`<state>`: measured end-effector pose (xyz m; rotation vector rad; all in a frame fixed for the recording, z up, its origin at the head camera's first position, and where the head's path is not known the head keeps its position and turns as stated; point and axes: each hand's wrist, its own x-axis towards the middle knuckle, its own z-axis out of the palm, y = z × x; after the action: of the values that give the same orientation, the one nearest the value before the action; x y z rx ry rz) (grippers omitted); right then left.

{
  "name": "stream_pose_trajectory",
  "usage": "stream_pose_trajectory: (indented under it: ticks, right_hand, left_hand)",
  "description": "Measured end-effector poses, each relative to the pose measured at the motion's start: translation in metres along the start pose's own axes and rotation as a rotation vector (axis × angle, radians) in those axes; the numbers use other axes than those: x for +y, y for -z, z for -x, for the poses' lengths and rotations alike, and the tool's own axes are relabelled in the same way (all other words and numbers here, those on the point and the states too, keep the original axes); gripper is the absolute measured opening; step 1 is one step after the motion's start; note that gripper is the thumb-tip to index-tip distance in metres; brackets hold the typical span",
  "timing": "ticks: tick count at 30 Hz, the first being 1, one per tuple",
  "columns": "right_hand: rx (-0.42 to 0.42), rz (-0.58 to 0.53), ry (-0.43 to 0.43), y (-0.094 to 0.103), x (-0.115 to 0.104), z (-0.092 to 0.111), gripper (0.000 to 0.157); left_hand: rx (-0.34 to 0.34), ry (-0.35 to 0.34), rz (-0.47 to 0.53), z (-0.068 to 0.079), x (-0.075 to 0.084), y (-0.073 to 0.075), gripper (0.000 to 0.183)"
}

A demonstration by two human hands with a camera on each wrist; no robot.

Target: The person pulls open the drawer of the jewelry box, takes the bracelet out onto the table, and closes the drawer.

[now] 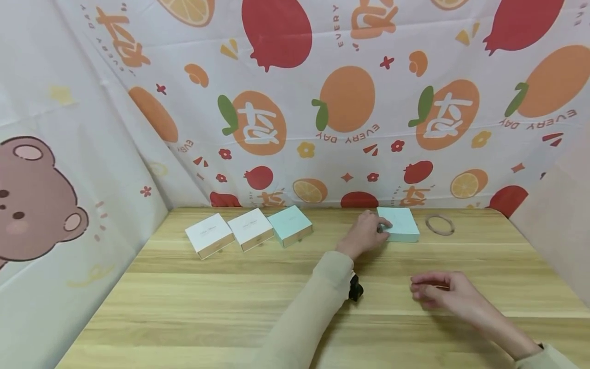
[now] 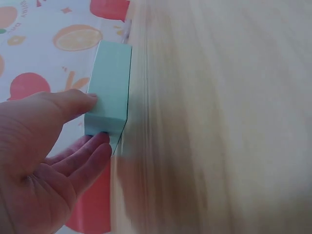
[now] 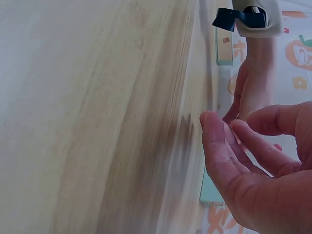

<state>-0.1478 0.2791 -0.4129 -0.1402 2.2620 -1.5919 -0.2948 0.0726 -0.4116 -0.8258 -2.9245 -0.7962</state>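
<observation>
At the back of the table, a mint-green box [image 1: 400, 223] lies flat, its long side towards me. My left hand [image 1: 366, 233] reaches to its left end. One fingertip lies over the box's top edge; the other fingers, loosely bent, touch around the left end of the mint-green box [image 2: 109, 83]. From the left wrist view I see no firm grip around it. My right hand [image 1: 454, 297] hovers over the table nearer to me, fingers loosely curled, holding nothing. In the right wrist view, the right hand [image 3: 258, 170] partly hides the box.
Right of the mint box lies a thin pinkish bangle [image 1: 440, 224]. Two white boxes, a left one [image 1: 209, 233] and a right one [image 1: 250, 228], sit at the back left beside another mint box [image 1: 290, 225]. Behind the wooden table [image 1: 207, 307] hangs a fruit-printed cloth [image 1: 295, 118].
</observation>
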Motion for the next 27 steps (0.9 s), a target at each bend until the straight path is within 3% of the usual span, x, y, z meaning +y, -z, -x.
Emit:
stream_pose_trajectory:
  ticks: [7,13,19,23,27]
  right_hand:
    - [0.022,0.016,0.015,0.002,0.003,-0.002,0.042]
    - [0.02,0.007,0.004,0.001,0.004,-0.004,0.041]
    - [0.04,0.005,0.01,0.002,0.004,-0.002,0.041]
    - [0.044,-0.002,0.015,0.003,0.004,-0.002,0.041]
    - [0.014,-0.01,0.024,0.0,0.004,-0.001,0.042]
  left_hand:
    - [0.006,0.005,-0.02,-0.01,0.011,-0.009,0.026]
    - [-0.015,-0.006,0.004,-0.01,0.012,-0.015,0.032]
    - [-0.048,-0.022,0.005,-0.004,0.004,0.0,0.036]
    - [-0.078,-0.064,-0.067,0.014,-0.006,0.022,0.035]
    - [-0.111,-0.119,-0.15,0.052,-0.023,0.046,0.036]
